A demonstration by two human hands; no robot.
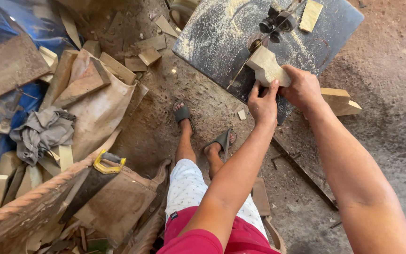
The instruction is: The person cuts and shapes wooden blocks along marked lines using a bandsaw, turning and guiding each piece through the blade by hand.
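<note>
Hands, left (262,104) and right (303,88), grip one wood block (267,66).

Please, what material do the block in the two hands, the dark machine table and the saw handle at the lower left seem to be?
Block, held by left hand and right hand: pale raw wood, matte, unfinished cut faces. Machine table: probably metal, dark and worn, dusted with sawdust. Saw handle: likely plastic, bright yellow and smooth, with a black grip.
</note>
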